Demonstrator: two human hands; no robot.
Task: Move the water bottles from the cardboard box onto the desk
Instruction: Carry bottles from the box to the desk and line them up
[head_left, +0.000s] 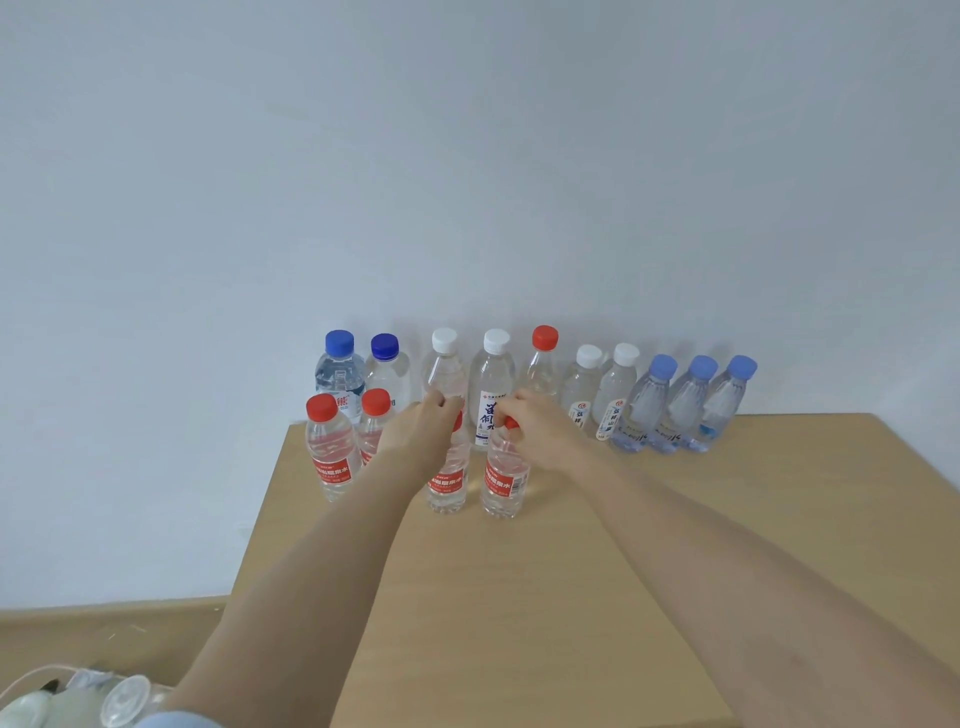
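Left hand (423, 423) and right hand (532, 415) each clasp the red cap of a red-labelled water bottle, left bottle (448, 486) and right bottle (504, 486), both upright on the desk (519, 597). A tilted release could topple either into the back row of bottles (496, 374).

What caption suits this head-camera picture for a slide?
Left hand grips one red-capped bottle, right hand a second bottle, both upright on the desk.
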